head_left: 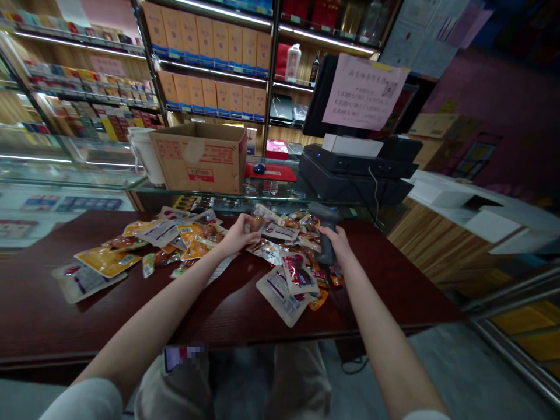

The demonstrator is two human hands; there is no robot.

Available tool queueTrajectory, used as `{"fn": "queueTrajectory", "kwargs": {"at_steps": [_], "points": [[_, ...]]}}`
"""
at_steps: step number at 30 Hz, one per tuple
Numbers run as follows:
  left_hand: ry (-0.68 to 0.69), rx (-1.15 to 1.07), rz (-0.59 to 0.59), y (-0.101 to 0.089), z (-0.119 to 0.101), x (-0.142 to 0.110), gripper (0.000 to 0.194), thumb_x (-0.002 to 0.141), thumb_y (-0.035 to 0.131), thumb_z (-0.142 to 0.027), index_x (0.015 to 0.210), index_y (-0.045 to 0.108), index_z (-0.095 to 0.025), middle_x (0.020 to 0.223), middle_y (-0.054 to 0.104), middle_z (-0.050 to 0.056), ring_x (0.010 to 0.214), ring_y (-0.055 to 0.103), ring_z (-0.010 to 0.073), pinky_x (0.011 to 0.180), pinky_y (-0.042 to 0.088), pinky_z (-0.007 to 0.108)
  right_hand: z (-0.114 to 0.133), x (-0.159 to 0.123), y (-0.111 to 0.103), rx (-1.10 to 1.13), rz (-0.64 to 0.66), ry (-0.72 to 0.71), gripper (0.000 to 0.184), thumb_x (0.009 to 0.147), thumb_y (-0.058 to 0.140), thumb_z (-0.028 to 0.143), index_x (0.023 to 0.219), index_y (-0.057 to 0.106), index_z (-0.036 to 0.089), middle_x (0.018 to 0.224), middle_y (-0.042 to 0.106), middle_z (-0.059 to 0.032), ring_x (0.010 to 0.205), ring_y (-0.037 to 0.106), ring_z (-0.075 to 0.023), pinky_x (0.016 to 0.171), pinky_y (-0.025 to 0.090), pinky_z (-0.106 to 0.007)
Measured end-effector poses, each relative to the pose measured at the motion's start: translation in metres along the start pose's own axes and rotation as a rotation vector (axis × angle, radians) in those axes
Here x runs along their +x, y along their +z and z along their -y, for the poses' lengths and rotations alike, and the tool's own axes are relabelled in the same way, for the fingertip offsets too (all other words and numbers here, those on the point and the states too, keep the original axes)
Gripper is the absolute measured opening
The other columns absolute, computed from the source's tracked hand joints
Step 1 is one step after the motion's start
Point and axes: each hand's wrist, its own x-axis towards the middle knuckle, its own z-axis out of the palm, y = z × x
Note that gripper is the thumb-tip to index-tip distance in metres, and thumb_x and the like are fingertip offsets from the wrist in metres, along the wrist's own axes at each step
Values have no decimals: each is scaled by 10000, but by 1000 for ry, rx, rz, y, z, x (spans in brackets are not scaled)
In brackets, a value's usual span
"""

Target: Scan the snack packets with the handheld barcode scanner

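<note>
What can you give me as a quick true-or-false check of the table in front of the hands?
1. The right hand holds a dark handheld barcode scanner by its grip. True.
2. The left hand rests on the person's knee. False: it is up at a small food packet on the table.
3. The food packets sit in one neat stack. False: they lie scattered across a dark red tabletop.
4. An open cardboard box stands on the glass counter behind the table. True.
</note>
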Motion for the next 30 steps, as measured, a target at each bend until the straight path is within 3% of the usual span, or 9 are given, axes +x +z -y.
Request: {"fn": "queueTrajectory", "kwargs": {"at_steps": [1,5,7,10,14,19,30], "points": [[2,-73,-22,-5,0,-2,462,711,687,-429,1034,451,-199,1035,628,57,979,618,203,890,505,381,9,-3,10,35,0,-3,306,618,751,411,817,652,201,654,646,-12,540,569,-161,482,466,-275],[-28,-282,-73,-22,3,-12,653,732,693,-440,1263,408,-190,1188,641,108,1088,628,224,928,515,392,27,-11,54,90,222,48,300,596,770,365,815,667,189,701,699,-41,585,626,-171,516,495,-268],[-48,-309,-120,-29,6,-18,738,762,673,-456,1378,364,-192,1269,627,126,1137,621,237,963,506,401,25,-12,70,121,314,69,309,607,763,370,833,655,189,660,690,-30,547,615,-159,515,503,-268],[-53,-261,-143,-39,13,-23,688,799,633,-467,1393,431,-185,1341,611,130,1219,586,249,1046,458,413,12,-12,84,141,403,154,313,667,725,432,836,595,203,512,618,13,404,518,-127,412,423,-240],[-37,-162,-100,-45,23,-21,669,759,646,-468,1335,530,-147,1319,638,132,1240,577,259,1102,409,425,-3,-15,90,183,500,140,316,726,697,449,869,576,194,419,522,56,342,422,-97,367,322,-205],[-41,-65,-67,-43,21,-23,653,765,620,-455,1332,557,-138,1314,650,116,1236,586,262,1107,406,420,-8,-21,89,236,491,81,315,759,691,431,945,602,192,490,564,42,368,410,-90,379,320,-211],[-71,35,-19,-39,13,-31,620,784,625,-466,1306,593,-133,1281,675,104,1204,607,283,1115,402,436,-6,-31,88,243,593,152,334,779,712,437,969,599,187,471,497,72,371,414,-87,387,330,-216]]}}
